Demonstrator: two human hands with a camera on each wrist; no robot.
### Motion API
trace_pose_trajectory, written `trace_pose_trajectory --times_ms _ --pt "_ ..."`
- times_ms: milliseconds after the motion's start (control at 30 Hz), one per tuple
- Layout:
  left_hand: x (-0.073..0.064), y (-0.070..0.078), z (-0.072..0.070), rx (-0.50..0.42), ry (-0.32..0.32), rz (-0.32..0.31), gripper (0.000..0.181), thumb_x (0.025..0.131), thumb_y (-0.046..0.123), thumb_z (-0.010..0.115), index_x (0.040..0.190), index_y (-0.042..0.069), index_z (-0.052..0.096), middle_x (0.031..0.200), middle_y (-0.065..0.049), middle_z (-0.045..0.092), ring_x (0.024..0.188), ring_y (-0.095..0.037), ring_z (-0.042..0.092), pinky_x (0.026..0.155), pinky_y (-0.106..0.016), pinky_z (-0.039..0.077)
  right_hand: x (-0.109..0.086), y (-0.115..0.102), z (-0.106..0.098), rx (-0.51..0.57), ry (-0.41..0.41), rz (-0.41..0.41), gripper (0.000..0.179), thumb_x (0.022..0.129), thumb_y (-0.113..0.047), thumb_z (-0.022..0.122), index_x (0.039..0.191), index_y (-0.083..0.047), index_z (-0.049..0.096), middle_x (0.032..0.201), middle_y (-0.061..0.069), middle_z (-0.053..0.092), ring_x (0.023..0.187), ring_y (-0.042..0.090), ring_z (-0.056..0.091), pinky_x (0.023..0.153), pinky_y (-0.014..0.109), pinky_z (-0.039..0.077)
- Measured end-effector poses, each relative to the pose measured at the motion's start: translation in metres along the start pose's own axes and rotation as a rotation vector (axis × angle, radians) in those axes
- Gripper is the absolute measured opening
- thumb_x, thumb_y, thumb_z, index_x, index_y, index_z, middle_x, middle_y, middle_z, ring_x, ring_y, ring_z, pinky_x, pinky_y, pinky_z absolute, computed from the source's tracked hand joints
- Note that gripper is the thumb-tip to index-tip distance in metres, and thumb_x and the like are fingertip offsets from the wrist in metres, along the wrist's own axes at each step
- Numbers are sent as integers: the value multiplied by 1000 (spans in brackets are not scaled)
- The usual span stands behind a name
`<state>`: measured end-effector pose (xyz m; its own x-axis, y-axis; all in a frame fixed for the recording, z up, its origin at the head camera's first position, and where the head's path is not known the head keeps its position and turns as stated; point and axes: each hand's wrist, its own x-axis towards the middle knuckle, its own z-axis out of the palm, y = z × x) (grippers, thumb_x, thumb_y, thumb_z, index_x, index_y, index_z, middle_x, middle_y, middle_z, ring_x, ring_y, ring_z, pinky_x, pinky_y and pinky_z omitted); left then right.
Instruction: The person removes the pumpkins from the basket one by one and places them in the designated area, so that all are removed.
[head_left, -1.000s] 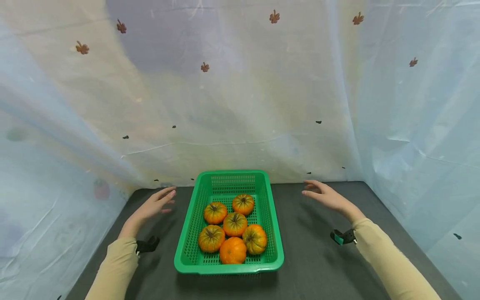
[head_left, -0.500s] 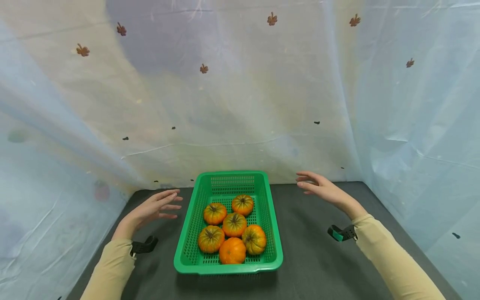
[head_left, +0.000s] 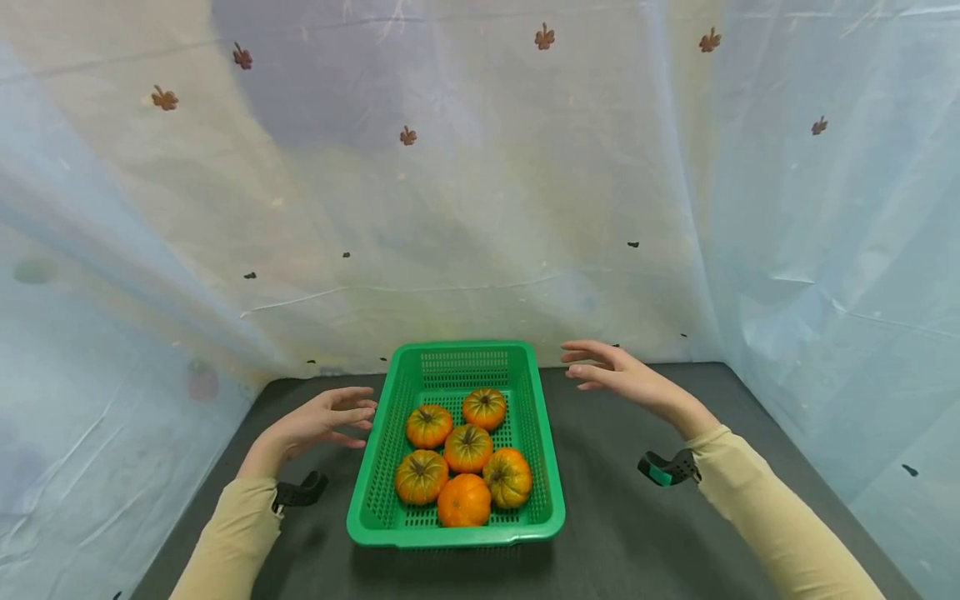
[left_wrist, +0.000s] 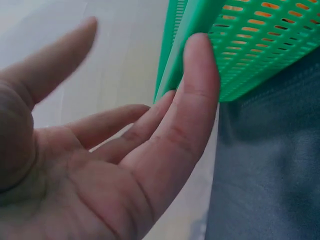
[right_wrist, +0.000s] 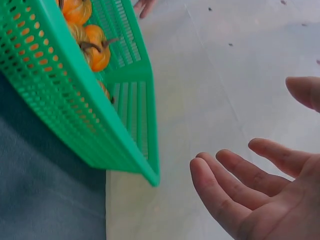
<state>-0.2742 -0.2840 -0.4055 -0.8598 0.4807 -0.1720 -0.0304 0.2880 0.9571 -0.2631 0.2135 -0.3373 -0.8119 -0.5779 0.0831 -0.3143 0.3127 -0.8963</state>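
Observation:
A green slotted plastic basket (head_left: 457,537) stands in the middle of the head view. Several small orange pumpkins lie inside it, some streaked with green; the front one (head_left: 464,501) is plain orange. My left hand (head_left: 318,427) is at the basket's left side, fingers extended and thumb apart. In the left wrist view its fingertips overlap the basket rim (left_wrist: 192,30); whether they touch it I cannot tell. To the right of the basket, my right hand (head_left: 626,382) hovers with fingers loosely extended, holding nothing. The right wrist view shows a gap between its fingertips and the basket (right_wrist: 120,120).
The basket rests on a dark table (head_left: 615,533). Pale plastic sheeting (head_left: 480,208) hangs behind the table and along both sides, marked with small brown leaf shapes. Black straps hang at the left wrist (head_left: 300,490) and the right wrist (head_left: 667,469).
Both hands have moved inward toward the basket, the left one rightward and the right one leftward. The basket and pumpkins have stayed in place.

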Motion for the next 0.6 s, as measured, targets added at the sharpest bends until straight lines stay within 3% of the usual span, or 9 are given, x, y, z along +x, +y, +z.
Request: trace_pose_trajectory --times_ms 333,467,600 --pt "3 3 12 50 -1 -35 76 92 18 67 147 -7 21 126 -27 47 102 -32 60 83 -52 53 16 -9 20 22 -102 -19 51 101 -28 51 147 -11 35 144 15 40 125 32 47 97 38 47" --pt "4 3 15 52 -3 -60 77 90 19 69 146 -7 22 121 -24 51 100 -31 61 81 -50 54 22 -9 29 33 -140 16 51 100 -29 53 146 -13 37 145 11 41 124 36 48 97 39 46" --pt "6 2 16 56 -8 -74 74 91 18 68 144 -9 24 115 -21 55 98 -30 62 77 -46 56 30 -10 37 26 -184 48 50 99 -32 54 144 -15 40 143 8 42 119 29 53 99 46 44"
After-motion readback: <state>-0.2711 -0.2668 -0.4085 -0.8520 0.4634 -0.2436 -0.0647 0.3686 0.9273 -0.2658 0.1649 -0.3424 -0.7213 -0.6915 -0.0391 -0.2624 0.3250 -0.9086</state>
